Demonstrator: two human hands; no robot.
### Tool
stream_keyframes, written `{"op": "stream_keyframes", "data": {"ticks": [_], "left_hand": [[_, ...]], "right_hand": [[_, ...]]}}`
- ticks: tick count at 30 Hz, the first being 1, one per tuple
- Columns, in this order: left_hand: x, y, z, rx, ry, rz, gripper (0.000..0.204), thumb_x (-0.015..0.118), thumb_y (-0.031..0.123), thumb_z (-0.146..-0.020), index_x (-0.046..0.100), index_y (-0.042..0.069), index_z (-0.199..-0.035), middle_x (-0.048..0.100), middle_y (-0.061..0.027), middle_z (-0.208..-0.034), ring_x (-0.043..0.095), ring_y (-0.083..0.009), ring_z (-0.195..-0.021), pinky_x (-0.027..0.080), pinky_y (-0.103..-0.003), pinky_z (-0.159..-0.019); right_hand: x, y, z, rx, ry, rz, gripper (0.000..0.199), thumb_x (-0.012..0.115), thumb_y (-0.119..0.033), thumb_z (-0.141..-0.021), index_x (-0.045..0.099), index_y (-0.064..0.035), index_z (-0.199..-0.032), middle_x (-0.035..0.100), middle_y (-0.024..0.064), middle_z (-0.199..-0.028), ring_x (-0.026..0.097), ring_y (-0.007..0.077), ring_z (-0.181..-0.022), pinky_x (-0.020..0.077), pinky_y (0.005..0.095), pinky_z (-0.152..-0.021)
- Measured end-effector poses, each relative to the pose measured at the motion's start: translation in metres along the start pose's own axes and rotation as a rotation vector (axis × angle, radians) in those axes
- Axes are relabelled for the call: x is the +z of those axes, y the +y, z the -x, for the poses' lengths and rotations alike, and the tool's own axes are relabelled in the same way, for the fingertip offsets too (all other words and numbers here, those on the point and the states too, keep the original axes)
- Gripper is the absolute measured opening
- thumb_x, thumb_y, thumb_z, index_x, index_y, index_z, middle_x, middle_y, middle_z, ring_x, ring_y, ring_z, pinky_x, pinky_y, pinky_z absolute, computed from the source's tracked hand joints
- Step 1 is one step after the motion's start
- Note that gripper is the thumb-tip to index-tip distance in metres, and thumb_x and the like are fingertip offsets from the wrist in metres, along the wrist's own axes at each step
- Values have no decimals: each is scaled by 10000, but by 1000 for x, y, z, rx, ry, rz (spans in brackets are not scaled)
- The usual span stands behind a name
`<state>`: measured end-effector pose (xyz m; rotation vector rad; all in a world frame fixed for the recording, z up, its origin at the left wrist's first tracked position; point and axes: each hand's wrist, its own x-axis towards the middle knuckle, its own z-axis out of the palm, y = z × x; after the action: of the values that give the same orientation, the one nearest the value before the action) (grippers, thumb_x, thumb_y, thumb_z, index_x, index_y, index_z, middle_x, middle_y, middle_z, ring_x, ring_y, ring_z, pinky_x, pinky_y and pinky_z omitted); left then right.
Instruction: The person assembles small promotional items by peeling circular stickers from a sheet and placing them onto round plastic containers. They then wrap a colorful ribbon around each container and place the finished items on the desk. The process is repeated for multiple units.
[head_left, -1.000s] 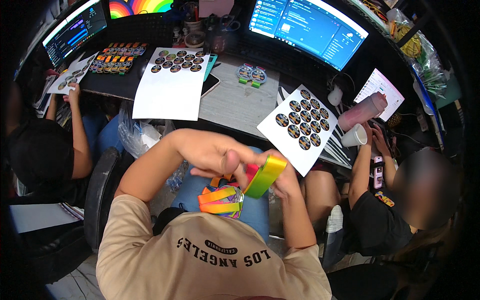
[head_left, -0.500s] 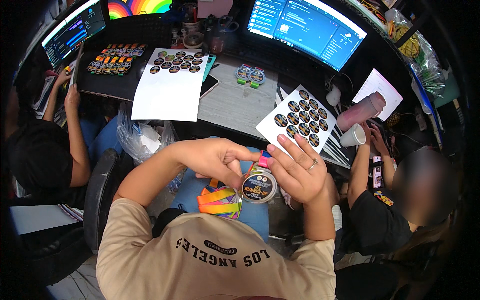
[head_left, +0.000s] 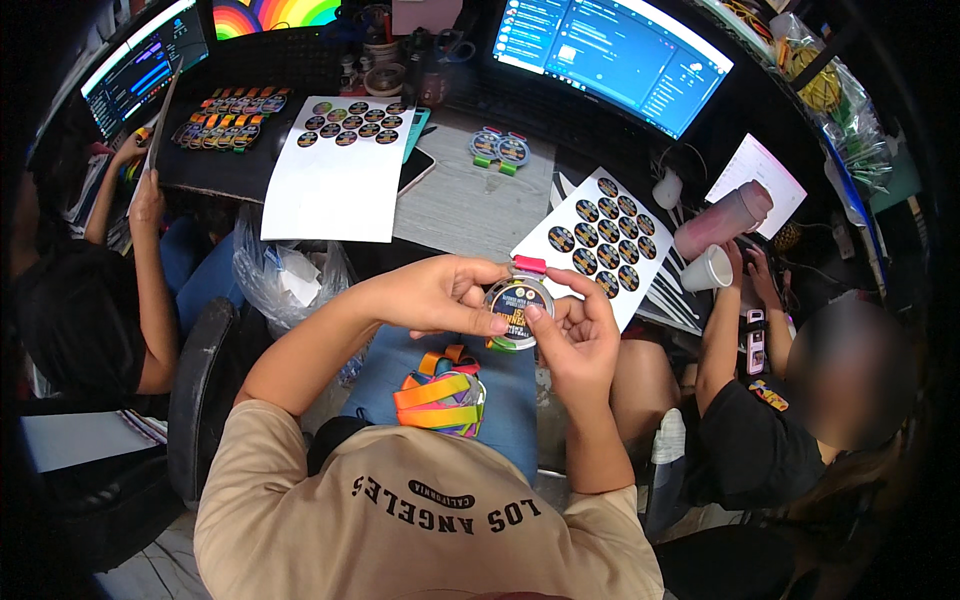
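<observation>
In the head view, the left hand (head_left: 440, 298) and the right hand (head_left: 588, 345) together grasped a round medal (head_left: 515, 300) near the middle of the frame, both thumbs against its printed face. A pink ribbon loop (head_left: 529, 264) sat at its upper edge. Just below, a bundle of ribbons (head_left: 440, 402) lay on the lap; whether medals were under it could not be told. Right of centre, a sheet of round stickers (head_left: 610, 238) lay tilted on the desk (head_left: 455, 215); two more medals (head_left: 500, 150) lay above centre. The step in hand seemed to be steadying or pressing the face. The next move, in judgement, called for keeping the rim supported and the thumbs' pressure even.
</observation>
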<state>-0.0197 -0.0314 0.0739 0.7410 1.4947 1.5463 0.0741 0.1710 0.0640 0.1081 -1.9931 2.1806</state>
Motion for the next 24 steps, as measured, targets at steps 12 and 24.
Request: {"op": "stream_keyframes", "data": {"ticks": [12,24], "left_hand": [[-10,-21,-10,41,-16,84,741,718,103,-919,330,51,-1548,714,-31,-842,443,1,-414,307,-176,-347],[-60,-58,-60,16,-44,99,707,714,155,-938,355,59,-1539,705,-36,-884,434,-15,-422,323,-183,-358]], "right_hand": [[-4,17,-14,43,-15,-70,524,703,-48,-935,441,-21,-1388,670,58,-875,625,83,-748,467,194,-612],[-29,76,-72,121,28,-127,391,691,77,-882,439,-37,-1159,691,110,-814,660,133,-717,523,252,-662]]}}
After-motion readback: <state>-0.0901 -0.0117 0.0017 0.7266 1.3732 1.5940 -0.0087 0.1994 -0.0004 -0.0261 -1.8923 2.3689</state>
